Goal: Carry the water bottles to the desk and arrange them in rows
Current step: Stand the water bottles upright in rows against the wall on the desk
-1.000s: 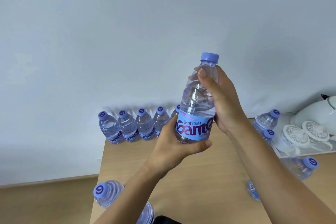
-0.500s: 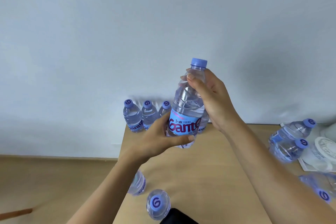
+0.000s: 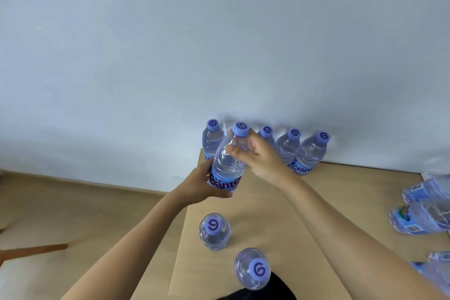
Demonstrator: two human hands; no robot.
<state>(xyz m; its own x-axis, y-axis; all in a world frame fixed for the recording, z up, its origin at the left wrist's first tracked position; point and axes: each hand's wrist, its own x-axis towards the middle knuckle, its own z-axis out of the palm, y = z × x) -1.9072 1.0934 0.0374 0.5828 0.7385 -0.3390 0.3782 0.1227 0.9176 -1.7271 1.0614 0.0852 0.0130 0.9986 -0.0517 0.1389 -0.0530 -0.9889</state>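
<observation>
A: Going left to right, what did you see?

B: At far left only floor (image 3: pixel 73 214) and wall (image 3: pixel 170 44); the tabletop (image 3: pixel 280 202) began w/ its left edge about mid-frame. The left hand (image 3: pixel 199 186) was under the held bottle (image 3: pixel 227 165), fingers curled round the label part. The right hand (image 3: pixel 255 157) pinched the upper part, just below the cap. The bottle was in the air, a bit tilted, in front of the back row (image 3: pixel 287 148) at the wall.

A: Fingers wide or narrow?

B: Narrow, both closed round that one bottle. No free hand.

A: How to do this step well?

B: I think: bring it upright first, then lower the bottom flat on the tabletop, then let go w/ the right hand first and the left last. Approx. in line w/ the caps of the row.

A: Room, edges?

B: The leftmost row bottle (image 3: pixel 212 141) stood very near the left edge, so I judge no more room on that side. Two upright bottles, nearer bottle one (image 3: pixel 214 231) and nearer bottle two (image 3: pixel 253 268), stood close to the same edge. The middle was open wood. At right, lying bottles (image 3: pixel 423 207), partly cut by the frame.
</observation>
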